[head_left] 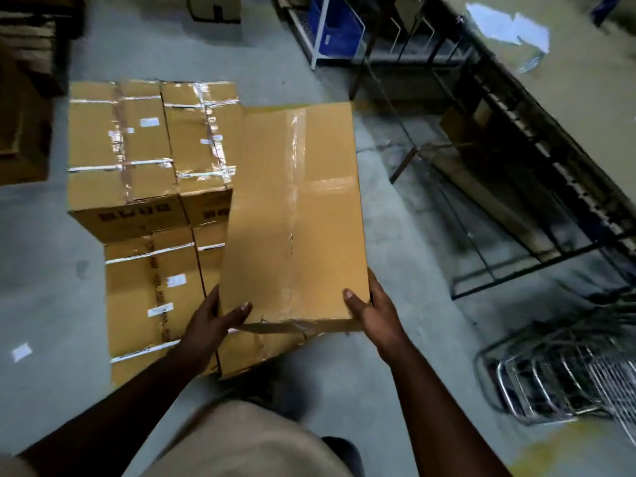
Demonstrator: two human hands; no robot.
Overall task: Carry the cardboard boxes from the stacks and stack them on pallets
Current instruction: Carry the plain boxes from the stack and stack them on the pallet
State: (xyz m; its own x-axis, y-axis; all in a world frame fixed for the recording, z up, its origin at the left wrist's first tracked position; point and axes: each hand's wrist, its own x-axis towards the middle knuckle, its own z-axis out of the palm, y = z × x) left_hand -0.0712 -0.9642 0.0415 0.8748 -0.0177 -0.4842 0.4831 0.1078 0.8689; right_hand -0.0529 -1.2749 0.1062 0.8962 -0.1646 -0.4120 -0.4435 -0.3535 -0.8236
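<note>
Placing step, by the look of it: carried box (292, 215) held over the 3 o'clock side of the stacked boxes (151, 149), near end low, far end toward 12. No pallet visible under the stack; cannot tell what it sits on.

To do well: square the long edge against the 3 o'clock face of the upper pair, lower flat, not corner first. Watch the near bottom seam (275, 327), tape torn and a flap sagging, so support from beneath and avoid dragging. Fingers out from under before full weight lands. Lower tier box (155, 297) at 7 o'clock sits partly under the carried one; likely landing spot next to it, judged only.

Left hand (213, 321): grasping the near left corner of the carried box, thumb on top, fingers wrapped down the side.
Right hand (371, 308): grasping the near right corner, thumb on top face, fingers curled under the edge, mostly hidden.

Elsewhere: metal rack (499, 139) at 2 o'clock, wire frame (564, 373) at 4 o'clock on the floor (41, 270).
</note>
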